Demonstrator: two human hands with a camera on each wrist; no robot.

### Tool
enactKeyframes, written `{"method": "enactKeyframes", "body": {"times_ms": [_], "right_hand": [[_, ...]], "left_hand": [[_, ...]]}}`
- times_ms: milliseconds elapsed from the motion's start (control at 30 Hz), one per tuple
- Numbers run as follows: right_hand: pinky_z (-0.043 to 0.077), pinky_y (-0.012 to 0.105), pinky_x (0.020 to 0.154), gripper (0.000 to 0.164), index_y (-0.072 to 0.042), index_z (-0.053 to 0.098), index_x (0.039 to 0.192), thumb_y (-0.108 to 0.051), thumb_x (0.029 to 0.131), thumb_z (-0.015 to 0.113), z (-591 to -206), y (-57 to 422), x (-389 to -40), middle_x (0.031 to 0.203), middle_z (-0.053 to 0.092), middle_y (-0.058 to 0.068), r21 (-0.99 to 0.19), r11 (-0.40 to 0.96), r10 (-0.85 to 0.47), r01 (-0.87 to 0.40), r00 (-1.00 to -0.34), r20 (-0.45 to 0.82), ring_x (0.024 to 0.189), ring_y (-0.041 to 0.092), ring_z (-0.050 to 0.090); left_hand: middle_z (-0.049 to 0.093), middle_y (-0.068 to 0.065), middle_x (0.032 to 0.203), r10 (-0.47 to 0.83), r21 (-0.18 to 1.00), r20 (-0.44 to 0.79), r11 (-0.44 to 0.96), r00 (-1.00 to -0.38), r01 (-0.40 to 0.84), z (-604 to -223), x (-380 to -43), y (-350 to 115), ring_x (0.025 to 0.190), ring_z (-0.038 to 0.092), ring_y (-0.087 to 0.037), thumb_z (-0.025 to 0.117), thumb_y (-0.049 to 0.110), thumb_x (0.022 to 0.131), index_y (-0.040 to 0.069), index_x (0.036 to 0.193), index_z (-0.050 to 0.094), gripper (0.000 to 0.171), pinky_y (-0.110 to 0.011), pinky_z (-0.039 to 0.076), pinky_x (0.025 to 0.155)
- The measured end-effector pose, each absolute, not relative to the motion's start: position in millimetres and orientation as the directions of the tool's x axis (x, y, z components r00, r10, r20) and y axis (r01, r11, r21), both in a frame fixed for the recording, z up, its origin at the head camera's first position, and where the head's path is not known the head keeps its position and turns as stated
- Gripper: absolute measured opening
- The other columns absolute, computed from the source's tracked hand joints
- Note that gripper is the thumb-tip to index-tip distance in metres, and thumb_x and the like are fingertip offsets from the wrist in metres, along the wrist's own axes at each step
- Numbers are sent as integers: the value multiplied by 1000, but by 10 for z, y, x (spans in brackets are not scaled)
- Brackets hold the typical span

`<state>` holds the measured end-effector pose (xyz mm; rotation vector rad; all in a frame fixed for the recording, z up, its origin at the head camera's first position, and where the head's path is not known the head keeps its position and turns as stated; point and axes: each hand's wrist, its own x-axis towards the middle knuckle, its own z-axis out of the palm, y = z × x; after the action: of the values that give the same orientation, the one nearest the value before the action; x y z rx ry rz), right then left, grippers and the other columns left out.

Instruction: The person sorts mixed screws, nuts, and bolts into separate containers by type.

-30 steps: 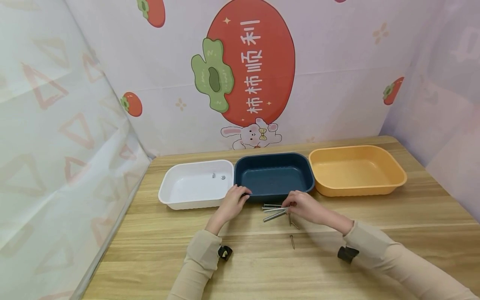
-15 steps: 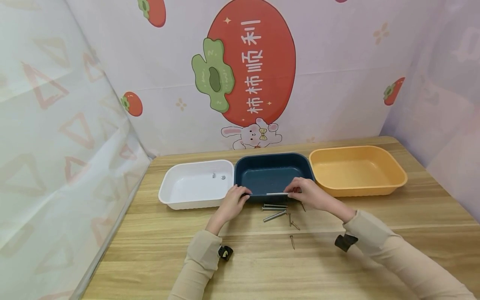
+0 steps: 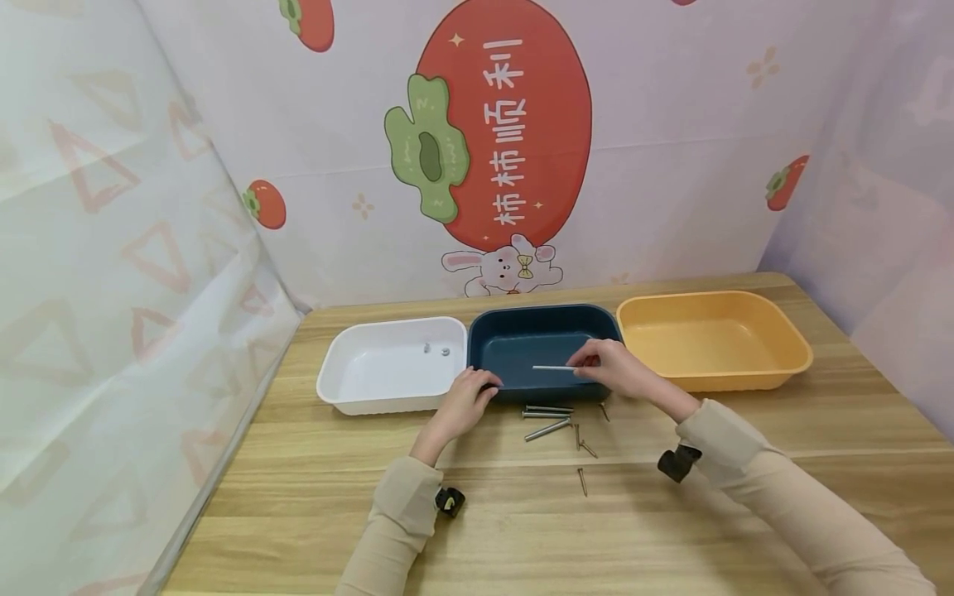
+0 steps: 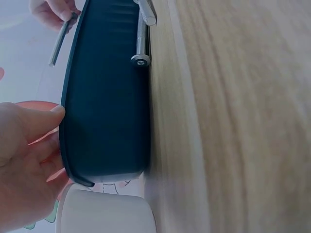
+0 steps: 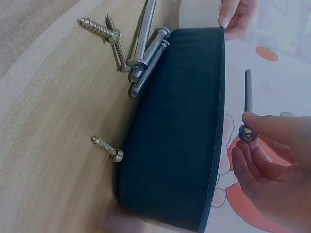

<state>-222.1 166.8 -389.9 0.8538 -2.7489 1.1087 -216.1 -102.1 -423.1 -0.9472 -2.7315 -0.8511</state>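
My right hand [image 3: 617, 369] pinches a long silver bolt [image 3: 553, 367] near its head, above the dark teal tray [image 3: 514, 352]. In the right wrist view, thumb and fingertips close on the head end of the bolt [image 5: 249, 90]. My left hand [image 3: 464, 403] grips the tray's near left rim, with the thumb outside and the other fingers over the edge. Three more bolts [image 3: 547, 415] lie in front of the tray. Several brass-coloured screws [image 3: 582, 482] are scattered to their right and nearer to me.
Left of the teal tray stands a white tray [image 3: 358, 406] with two small metal pieces [image 3: 445, 352] inside. An orange tray [image 3: 711, 383] is on the right. All sit on a wooden table [image 3: 507, 530], before a printed cloth backdrop [image 3: 656, 190].
From among the bolts on the table, my right hand has picked one up and raised it past the front rim to above the teal tray. My left hand stays at the rim.
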Motion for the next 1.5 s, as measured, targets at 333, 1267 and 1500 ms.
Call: {"method": "enactKeyframes", "body": {"times_ms": [333,1267,1500], "right_hand": [[42,23,58,11,3,67,88,0,79,62,-3854,1671,-2330,79,61,7,-638,598,-464,-486,-858,220,66,13,48],[47,27,68,21,4,62,100,-6,82,60,-3880,1625,-2177,89,61,10,-686,570,-485,-451,-859,161,77,16,55],[48,26,69,19,3,62,99,-5,82,61,-3860,1606,-2090,93,62,16,-690,550,-508,-469,-845,169,79,18,57]], "left_hand": [[62,-9,93,533,462,291,649,-794,605,-4223,-2165,-1009,95,53,-26,52,4,88,2,94,60,11,-41,27,100],[61,-10,93,543,460,298,639,-785,616,-4235,-2169,-1010,95,52,-26,52,4,87,1,93,60,10,-43,28,99],[61,-10,93,540,470,292,638,-789,610,-4225,-2156,-1020,95,53,-26,52,4,88,1,93,60,10,-42,28,99]]}}
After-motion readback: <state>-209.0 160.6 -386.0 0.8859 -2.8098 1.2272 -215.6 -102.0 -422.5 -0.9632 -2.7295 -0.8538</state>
